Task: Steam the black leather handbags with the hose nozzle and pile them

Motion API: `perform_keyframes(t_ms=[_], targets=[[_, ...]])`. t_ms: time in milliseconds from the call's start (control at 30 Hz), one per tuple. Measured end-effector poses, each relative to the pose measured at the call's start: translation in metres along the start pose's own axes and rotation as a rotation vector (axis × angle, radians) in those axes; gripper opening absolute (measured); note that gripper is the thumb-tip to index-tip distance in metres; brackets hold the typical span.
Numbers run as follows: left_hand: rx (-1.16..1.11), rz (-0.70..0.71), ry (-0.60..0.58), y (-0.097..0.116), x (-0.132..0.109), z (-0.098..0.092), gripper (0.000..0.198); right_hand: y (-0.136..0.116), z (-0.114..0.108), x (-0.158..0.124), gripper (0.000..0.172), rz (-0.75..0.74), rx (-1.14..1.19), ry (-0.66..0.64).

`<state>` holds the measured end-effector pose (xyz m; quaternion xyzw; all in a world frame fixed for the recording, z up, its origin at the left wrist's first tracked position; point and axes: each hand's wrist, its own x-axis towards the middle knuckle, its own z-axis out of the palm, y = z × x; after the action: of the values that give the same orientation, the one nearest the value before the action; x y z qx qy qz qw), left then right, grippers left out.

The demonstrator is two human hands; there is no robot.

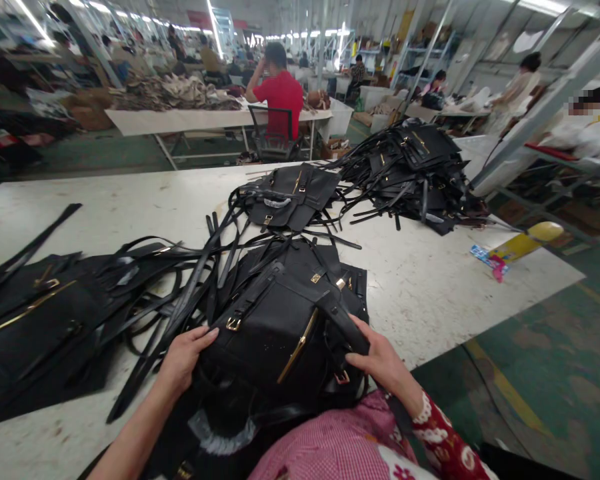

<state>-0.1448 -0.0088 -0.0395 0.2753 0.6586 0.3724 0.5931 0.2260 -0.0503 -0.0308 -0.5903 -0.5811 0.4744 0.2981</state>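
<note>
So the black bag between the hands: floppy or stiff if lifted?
Probably floppy: the bag bends in a soft curve. It may be a bit stiffer along the gold zip, which lies nearly straight. Could snag too: tangled straps lie right beside it, though I can't tell which are its own.

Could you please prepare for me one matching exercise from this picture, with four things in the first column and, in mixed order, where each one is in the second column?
Column one
1. left hand
2. right hand
3. gold zipper
4. red shirt

Column two
A. on a seated person beyond the white table
B. at the held black bag's edge, near a gold buckle
C. slanting across the upper face of the held black bag
D. on a wide black band at the bag's side

Right pairs: 1-B, 2-D, 3-C, 4-A
</note>
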Motion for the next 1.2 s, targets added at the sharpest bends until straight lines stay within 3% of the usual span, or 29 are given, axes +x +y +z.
perform_keyframes(t_ms=[100,167,300,400,600,700,933,1067,1200], targets=[[-0.192,0.098,-0.012,0.019,0.010,0.030,0.030,-0.010,-0.022,-0.003,0.067,-0.055,0.077,0.091],[-0.183,0.165,-0.017,0.027,0.026,0.052,0.032,-0.019,-0.037,-0.008,0.066,-0.068,0.068,0.184],[-0.065,0.190,0.085,0.019,0.058,0.081,0.031,-0.026,-0.052,-0.022,0.066,-0.020,0.029,0.270],[-0.065,0.195,0.064,0.008,0.066,0.080,0.031,-0.019,-0.047,-0.030,0.064,0.056,0.075,0.160],[-0.057,0.186,-0.193,0.006,0.048,0.069,0.059,-0.002,-0.037,-0.034,0.055,0.054,0.180,-0.021],[-0.044,0.177,-0.199,0.007,0.045,0.071,0.064,0.002,-0.042,-0.025,0.052,0.129,0.236,-0.167],[-0.075,0.196,-0.253,0.004,0.048,0.080,0.065,-0.015,-0.060,0.035,0.048,0.213,0.233,-0.520],[-0.068,0.226,-0.277,0.006,0.046,0.084,0.069,-0.037,-0.049,0.073,0.044,0.220,0.163,-0.721],[-0.089,0.234,-0.285,0.006,0.045,0.085,0.067,-0.053,-0.032,0.100,0.035,0.208,0.192,-0.785]])
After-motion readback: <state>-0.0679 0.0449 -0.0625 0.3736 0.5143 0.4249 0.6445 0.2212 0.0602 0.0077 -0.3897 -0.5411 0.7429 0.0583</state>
